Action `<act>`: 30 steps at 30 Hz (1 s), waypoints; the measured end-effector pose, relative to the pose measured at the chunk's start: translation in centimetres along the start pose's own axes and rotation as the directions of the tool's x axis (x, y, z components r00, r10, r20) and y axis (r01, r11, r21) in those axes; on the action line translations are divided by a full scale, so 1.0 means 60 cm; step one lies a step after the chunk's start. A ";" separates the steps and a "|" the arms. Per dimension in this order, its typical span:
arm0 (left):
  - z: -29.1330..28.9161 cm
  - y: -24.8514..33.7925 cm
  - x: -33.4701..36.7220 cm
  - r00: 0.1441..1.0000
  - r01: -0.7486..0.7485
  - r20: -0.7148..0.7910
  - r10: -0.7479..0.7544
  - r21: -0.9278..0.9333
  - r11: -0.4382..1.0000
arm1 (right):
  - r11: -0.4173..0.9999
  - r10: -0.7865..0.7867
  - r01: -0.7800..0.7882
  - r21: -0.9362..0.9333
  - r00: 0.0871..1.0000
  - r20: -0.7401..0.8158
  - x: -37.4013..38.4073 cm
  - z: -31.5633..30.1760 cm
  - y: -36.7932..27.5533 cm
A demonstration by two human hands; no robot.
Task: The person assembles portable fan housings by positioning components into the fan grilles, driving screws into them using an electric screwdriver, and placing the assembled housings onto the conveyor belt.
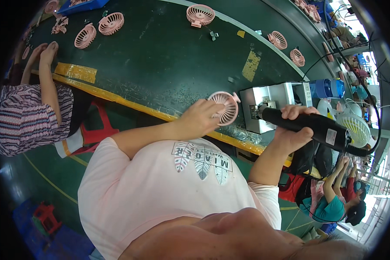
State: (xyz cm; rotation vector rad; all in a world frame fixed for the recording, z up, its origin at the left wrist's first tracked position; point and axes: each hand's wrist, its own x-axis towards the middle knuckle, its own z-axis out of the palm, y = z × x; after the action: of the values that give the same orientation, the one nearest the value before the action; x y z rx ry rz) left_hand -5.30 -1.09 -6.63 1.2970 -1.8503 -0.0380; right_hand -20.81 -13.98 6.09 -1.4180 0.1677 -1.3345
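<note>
My left hand [196, 117] grips a round pink fan housing [229, 113] with a slatted grille, just above the near edge of the green bench. In my right hand [289, 138] is a black electric screwdriver [320, 127], held nearly level with the fingers wrapped round its body. Its bit end points left at a silver metal box [255, 123], which looks like a screw feeder. Whether the bit touches the box, I cannot tell. The fan housing is just left of the box, apart from the screwdriver.
Several pink fan housings, one of them here [200, 15], lie across the green bench [160, 52]. A blue bin [83, 6] stands far left. Another person's hands [47, 52] rest on the bench at left. A black cable [379, 125] loops at right near a small fan [353, 129].
</note>
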 end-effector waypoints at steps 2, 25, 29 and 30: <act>0.001 0.007 0.009 1.000 -0.001 0.023 0.002 -0.024 1.000 | 0.999 0.043 -0.043 -0.001 0.999 -0.013 -0.002 0.010 0.010; 0.018 0.026 -0.015 0.999 0.006 -0.038 -0.006 -0.014 1.000 | 0.990 0.142 -0.139 -0.033 0.956 0.255 -0.107 0.048 0.056; 0.019 0.032 -0.024 0.999 -0.015 -0.045 0.015 0.006 1.000 | 0.989 0.144 -0.141 -0.030 0.956 0.255 -0.107 0.034 0.047; 0.016 0.033 -0.024 0.999 -0.015 -0.048 0.016 0.009 1.000 | 0.991 0.127 -0.117 -0.057 0.969 0.213 -0.104 0.036 0.040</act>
State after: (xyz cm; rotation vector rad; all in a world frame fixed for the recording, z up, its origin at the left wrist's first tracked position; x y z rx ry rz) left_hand -7.30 0.54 -7.16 1.2789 -1.8217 0.0090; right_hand -20.04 -9.06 1.11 -1.5541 0.1377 -1.0734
